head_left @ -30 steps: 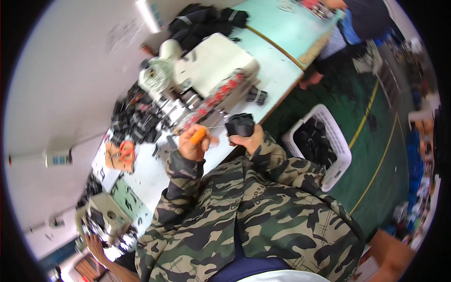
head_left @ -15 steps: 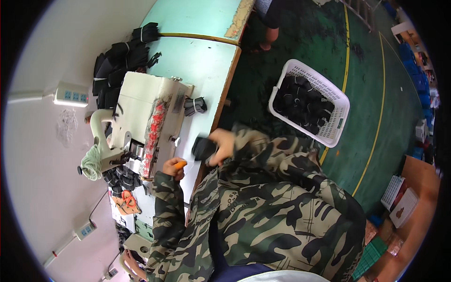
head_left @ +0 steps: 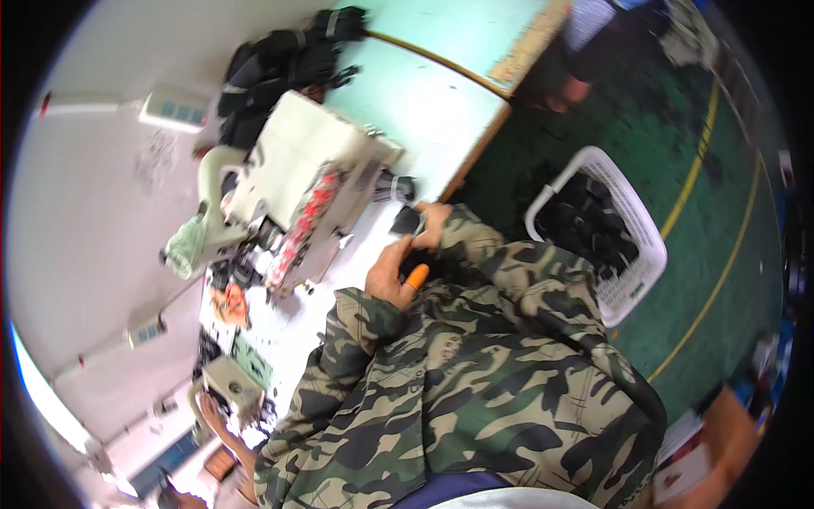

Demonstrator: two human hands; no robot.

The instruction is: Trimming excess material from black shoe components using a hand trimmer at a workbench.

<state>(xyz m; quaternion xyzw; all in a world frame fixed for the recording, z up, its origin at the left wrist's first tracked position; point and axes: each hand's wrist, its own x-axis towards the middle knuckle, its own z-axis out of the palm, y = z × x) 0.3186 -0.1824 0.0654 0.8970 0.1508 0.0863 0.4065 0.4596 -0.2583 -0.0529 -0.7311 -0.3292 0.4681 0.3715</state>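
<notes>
My right hand [head_left: 435,224] is closed on a bundle of black fabric strips [head_left: 408,220] with a pale band around it, at the table's front edge. Just below it, my left hand [head_left: 388,278] curls around a dark part between thumb and fingers, which looks like the lower end of the same bundle. An orange cover sits on a finger of that hand. Another banded black bundle [head_left: 394,187] lies on the table, beside a cream-coloured sewing machine [head_left: 292,161] with a red-marked front. Motion blur softens the details.
A white plastic basket [head_left: 651,246] full of black bundles stands on the green floor at right. More black bundles [head_left: 275,68] are heaped by the wall. Orange-handled scissors [head_left: 229,301] lie beyond the machine. Another person's hand [head_left: 212,414] is at a second machine [head_left: 233,386], lower left.
My left hand has moved right, from apart to up against the right hand and the bundle. The right hand has risen slightly with the bundle. The whole view has tilted.
</notes>
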